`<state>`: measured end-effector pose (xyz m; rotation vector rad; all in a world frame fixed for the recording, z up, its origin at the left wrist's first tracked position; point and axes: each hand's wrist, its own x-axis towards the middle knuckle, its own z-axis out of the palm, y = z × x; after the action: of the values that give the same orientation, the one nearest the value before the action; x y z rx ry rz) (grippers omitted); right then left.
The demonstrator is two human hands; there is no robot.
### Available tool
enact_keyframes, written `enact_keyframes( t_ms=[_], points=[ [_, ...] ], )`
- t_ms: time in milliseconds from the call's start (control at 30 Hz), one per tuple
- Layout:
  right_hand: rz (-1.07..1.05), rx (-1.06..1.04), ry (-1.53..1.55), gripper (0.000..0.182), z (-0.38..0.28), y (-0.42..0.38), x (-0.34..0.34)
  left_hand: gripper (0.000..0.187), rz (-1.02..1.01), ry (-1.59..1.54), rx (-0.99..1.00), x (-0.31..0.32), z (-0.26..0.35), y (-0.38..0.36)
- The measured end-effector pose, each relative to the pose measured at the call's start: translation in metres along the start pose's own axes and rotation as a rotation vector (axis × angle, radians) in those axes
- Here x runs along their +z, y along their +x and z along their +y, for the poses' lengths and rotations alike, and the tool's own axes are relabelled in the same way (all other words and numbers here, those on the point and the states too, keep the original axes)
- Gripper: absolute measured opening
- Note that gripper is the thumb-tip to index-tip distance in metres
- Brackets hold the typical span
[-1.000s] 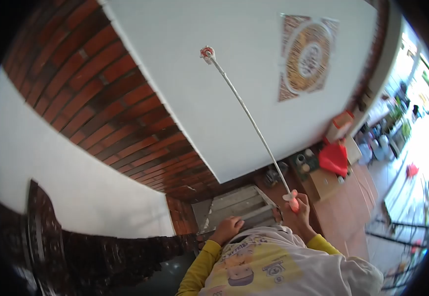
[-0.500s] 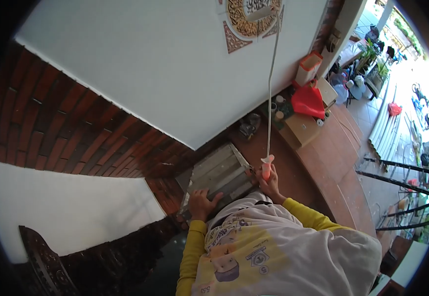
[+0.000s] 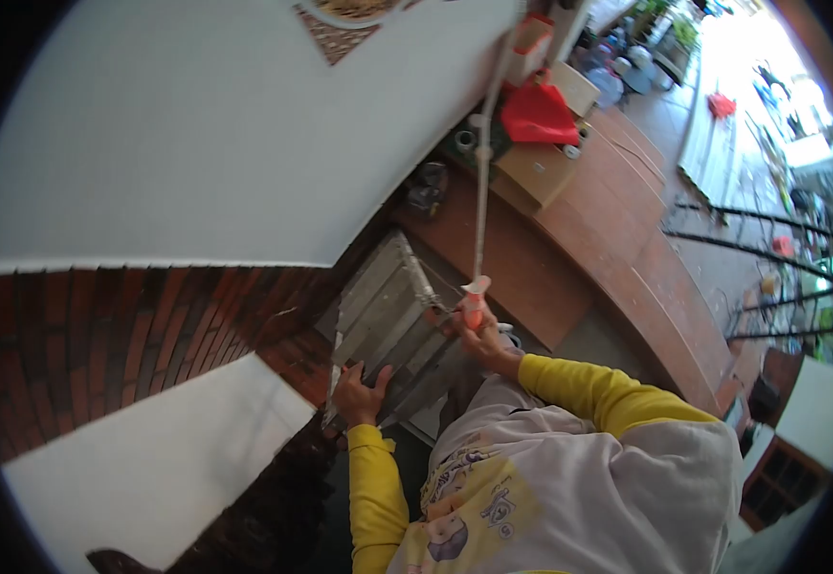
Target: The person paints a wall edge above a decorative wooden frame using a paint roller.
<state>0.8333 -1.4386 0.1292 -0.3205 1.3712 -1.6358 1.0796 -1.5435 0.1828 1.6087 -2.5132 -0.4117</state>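
Note:
In my right hand (image 3: 481, 337) is the orange-pink handle (image 3: 474, 304) of a paint roller with a long thin rod (image 3: 481, 201). The rod runs up along the white wall, and its roller end is out of view. The fingers of this hand are beside the corner of a worn, slatted wooden platform (image 3: 383, 306). My left hand (image 3: 359, 394) grips that platform near its lower edge, thumb apart from the fingers. Some of its fingertips are hard to make out.
A red-brown step (image 3: 522, 277) lies right of the platform. On it stand a cardboard box (image 3: 536, 172), a red bag (image 3: 539, 115) and several cans. Brick trim (image 3: 148, 335) edges the white wall (image 3: 196, 124). Black metal bars (image 3: 751, 249) stand at right.
The view has shifted, so the wall decoration now shows only partly and the roller end has left the frame. The platform appears further left, with both hands still at it.

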Motion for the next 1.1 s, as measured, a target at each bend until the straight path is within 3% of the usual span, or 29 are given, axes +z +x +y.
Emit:
enact_keyframes(
  t_ms=[433, 667, 1100],
  points=[
    [0.08, -0.253, -0.313, 0.026, -0.006, -0.007, 0.004, 0.069, -0.1, 0.057, -0.069, -0.002, 0.015, 0.001],
    [0.207, -0.245, -0.234, 0.032, -0.001, -0.013, 0.01, 0.074, -0.21, 0.009, -0.095, -0.006, 0.019, 0.003],
    [0.401, -0.312, -0.2, 0.024, 0.0, -0.018, 0.025, 0.078, -0.208, 0.037, -0.09, -0.003, 0.016, 0.001]
  ],
)
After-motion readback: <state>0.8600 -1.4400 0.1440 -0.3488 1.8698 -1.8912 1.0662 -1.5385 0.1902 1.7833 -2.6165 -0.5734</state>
